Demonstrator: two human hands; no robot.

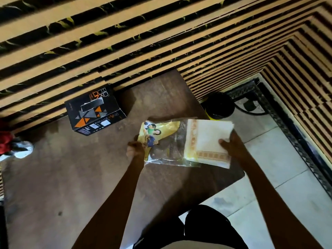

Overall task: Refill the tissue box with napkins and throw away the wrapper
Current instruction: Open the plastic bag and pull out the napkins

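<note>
A black tissue box with orange and grey triangles sits on the brown table against the slatted wall, its top slot dark. My left hand pinches the left end of a clear and yellow plastic wrapper held above the table. My right hand grips a stack of white napkins with an orange patterned border. The stack sticks mostly out of the wrapper's right end.
A black bin with a yellow base stands on the tiled floor just past the table's right corner. A slatted wood and black wall runs behind the table. A red and white object lies at the table's left edge.
</note>
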